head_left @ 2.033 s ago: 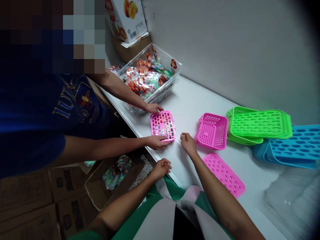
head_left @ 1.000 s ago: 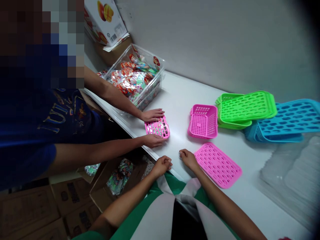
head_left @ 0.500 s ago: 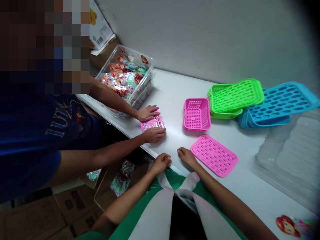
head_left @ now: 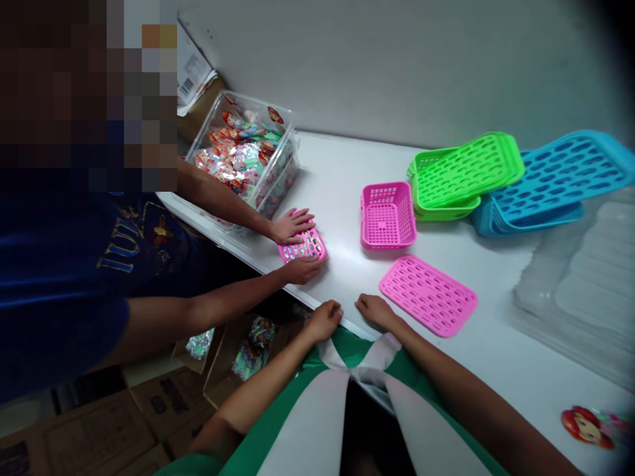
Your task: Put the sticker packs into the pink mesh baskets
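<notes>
At the front edge of the table my left hand [head_left: 325, 320] is curled closed, with nothing to be seen in it. Just right of it, my right hand [head_left: 374, 309] rests on the tabletop in a loose fist, apart from the left. Nearest to the right hand lies a flat pink perforated lid [head_left: 429, 294]. Behind that lid stands a pink plastic basket [head_left: 388, 218] with nothing inside. To the left, a co-worker's two hands [head_left: 292, 227] press on another pink lid-covered basket [head_left: 310, 244], with shiny contents showing through its holes.
Green baskets and lids [head_left: 466, 172] and blue ones [head_left: 560, 182] are stacked at the back right, beside clear plastic trays [head_left: 580, 291]. A clear bin [head_left: 248, 152] holds packets with a red-haired doll print. One packet [head_left: 590, 426] lies front right. Open cartons [head_left: 228, 357] stand below the table.
The view has shifted slightly. The co-worker's hands have moved a little on the pink basket, uncovering more of its lid. My own hands stay closed in nearly the same place.
</notes>
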